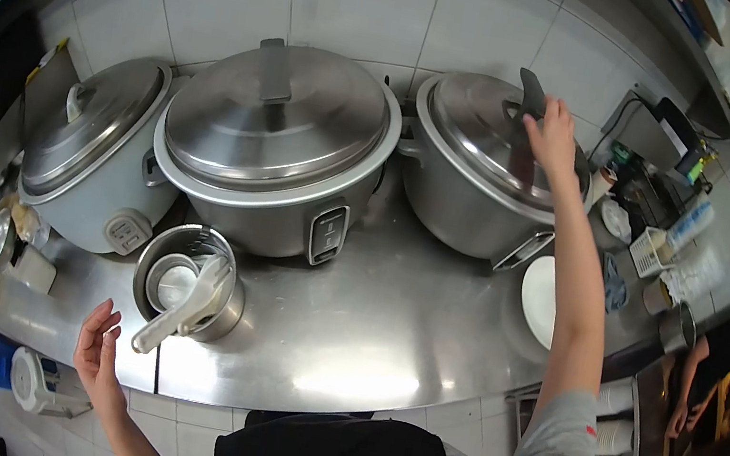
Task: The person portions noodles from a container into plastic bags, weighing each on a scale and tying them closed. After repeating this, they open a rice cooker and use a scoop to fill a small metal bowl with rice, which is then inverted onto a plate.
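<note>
My right hand [555,142] reaches to the rice cooker [461,201] on the right. Its thumb and fingers sit on either side of the dark handle [530,93] of the steel lid [472,109], which rests on that cooker. Low on the left, my left hand [100,358] is held in the air with fingers loosely apart and nothing in it. Just beyond it stands a metal pot [228,309] on the steel counter [359,324]. Inside the pot are a smaller metal cup [174,281] and a pale rice paddle [176,317], whose handle sticks out over the rim toward me.
Two more lidded rice cookers, one in the middle [270,188] and one at left [88,153], line the tiled wall. A white plate [541,301] lies by my right forearm. A small white basket [651,252] is at far right. Another person's arm [689,379] shows beyond.
</note>
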`<act>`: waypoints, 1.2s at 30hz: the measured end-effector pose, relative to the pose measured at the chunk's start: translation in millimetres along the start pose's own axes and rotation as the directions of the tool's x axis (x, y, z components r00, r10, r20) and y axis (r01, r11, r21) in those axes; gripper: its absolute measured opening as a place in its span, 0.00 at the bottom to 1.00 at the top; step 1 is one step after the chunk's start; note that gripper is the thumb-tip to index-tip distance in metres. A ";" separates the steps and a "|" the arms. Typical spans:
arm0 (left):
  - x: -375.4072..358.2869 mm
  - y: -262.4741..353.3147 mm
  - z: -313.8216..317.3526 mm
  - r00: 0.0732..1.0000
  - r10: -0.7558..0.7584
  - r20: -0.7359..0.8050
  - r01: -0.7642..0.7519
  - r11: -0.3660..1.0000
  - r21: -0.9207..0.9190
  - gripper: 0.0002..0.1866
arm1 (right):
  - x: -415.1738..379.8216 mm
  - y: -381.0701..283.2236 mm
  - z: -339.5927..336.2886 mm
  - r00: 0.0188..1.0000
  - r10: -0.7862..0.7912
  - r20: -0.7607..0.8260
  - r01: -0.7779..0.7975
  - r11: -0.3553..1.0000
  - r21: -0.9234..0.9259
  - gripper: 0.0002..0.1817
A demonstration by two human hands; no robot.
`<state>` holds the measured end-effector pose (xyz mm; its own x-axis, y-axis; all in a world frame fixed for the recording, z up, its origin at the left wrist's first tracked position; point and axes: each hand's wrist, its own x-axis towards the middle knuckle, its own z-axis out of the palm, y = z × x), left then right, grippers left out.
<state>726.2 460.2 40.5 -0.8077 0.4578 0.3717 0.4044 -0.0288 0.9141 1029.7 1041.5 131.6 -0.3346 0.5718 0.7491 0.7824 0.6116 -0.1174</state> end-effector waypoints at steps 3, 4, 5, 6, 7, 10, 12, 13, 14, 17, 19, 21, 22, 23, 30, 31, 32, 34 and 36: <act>-20.7 19.9 10.6 0.998 0.003 -0.063 0.001 0.997 0.072 0.17 | 69.8 34.4 31.6 0.946 0.228 0.232 -0.215 0.974 -0.077 0.35; -29.2 23.4 11.3 0.995 -0.006 -0.096 0.017 0.993 0.113 0.17 | 86.8 41.4 42.7 0.841 0.369 0.396 -0.349 0.929 -0.126 0.39; -38.1 22.4 9.3 0.990 -0.027 -0.135 0.042 0.993 0.113 0.17 | 99.0 48.4 52.3 0.759 0.397 0.516 -0.413 0.906 -0.089 0.45; -45.0 22.6 6.7 0.986 -0.034 -0.166 0.055 0.991 0.125 0.17 | 97.9 39.4 48.7 0.752 0.427 0.503 -0.466 0.883 -0.053 0.46; -53.9 22.8 2.6 0.978 -0.056 -0.200 0.086 0.985 0.146 0.17 | 99.8 43.9 58.1 0.774 0.425 0.468 -0.460 0.887 -0.045 0.46; -80.7 20.6 -11.1 0.943 -0.118 -0.311 0.175 0.971 0.161 0.17 | 111.6 57.6 81.1 0.777 0.390 0.495 -0.363 0.919 -0.155 0.32; -90.6 13.8 -17.9 0.914 -0.139 -0.381 0.211 0.965 0.156 0.17 | 109.8 46.8 71.4 0.750 0.429 0.504 -0.422 0.897 -0.135 0.29; -93.8 10.6 -20.1 0.902 -0.143 -0.407 0.215 0.967 0.138 0.17 | 110.3 44.9 68.8 0.750 0.441 0.494 -0.431 0.891 -0.142 0.28; -95.8 7.2 -21.2 0.900 -0.150 -0.408 0.217 0.968 0.124 0.17 | 110.9 47.0 68.3 0.746 0.458 0.483 -0.444 0.883 -0.151 0.28; -92.9 -0.7 -30.0 0.912 -0.140 -0.386 0.216 0.963 0.160 0.17 | 126.9 48.8 51.9 0.785 0.429 0.447 -0.456 0.888 -0.051 0.26; -87.1 -10.0 -35.0 0.917 -0.123 -0.378 0.196 0.968 0.160 0.17 | 145.6 40.4 23.9 0.806 0.336 0.488 -0.401 0.915 0.031 0.23; -78.3 -17.7 -35.8 0.931 -0.127 -0.343 0.184 0.973 0.141 0.17 | 167.7 16.1 -11.9 0.843 0.215 0.493 -0.325 0.934 0.147 0.21; -74.5 -20.6 -37.3 0.934 -0.133 -0.331 0.185 0.974 0.130 0.17 | 174.1 -6.9 -31.9 0.870 0.204 0.448 -0.318 0.928 0.196 0.22; -69.9 -24.8 -36.6 0.935 -0.136 -0.326 0.180 0.978 0.108 0.17 | 179.9 -34.2 -52.6 0.911 0.159 0.380 -0.249 0.948 0.201 0.23; -53.2 -28.3 -34.0 0.968 -0.066 -0.243 0.077 0.996 0.036 0.17 | 154.8 -263.4 -157.0 0.946 -0.166 0.278 0.113 0.974 0.195 0.18; -53.9 -29.0 -36.4 0.969 -0.064 -0.239 0.071 0.997 0.019 0.17 | 144.7 -295.4 -164.7 0.930 -0.187 0.315 0.141 0.976 0.164 0.20; -54.9 -28.9 -39.0 0.970 -0.061 -0.237 0.063 0.998 0.001 0.17 | 138.6 -319.7 -159.9 0.920 -0.225 0.321 0.167 0.966 0.198 0.20; -60.3 -27.0 -45.8 0.963 -0.091 -0.253 0.090 0.996 -0.018 0.16 | 128.9 -364.2 -154.8 0.870 -0.427 0.248 0.432 0.901 0.036 0.22; -69.3 -28.7 -56.6 0.952 -0.102 -0.290 0.106 0.994 -0.003 0.16 | 107.9 -397.9 -155.0 0.810 -0.547 0.211 0.551 0.833 0.048 0.21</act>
<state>746.3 379.0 -2.3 -0.9343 0.1806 0.3073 0.3155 0.0177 0.9488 763.6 775.1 360.2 -0.8100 0.2435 0.5335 0.4423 0.8510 0.2832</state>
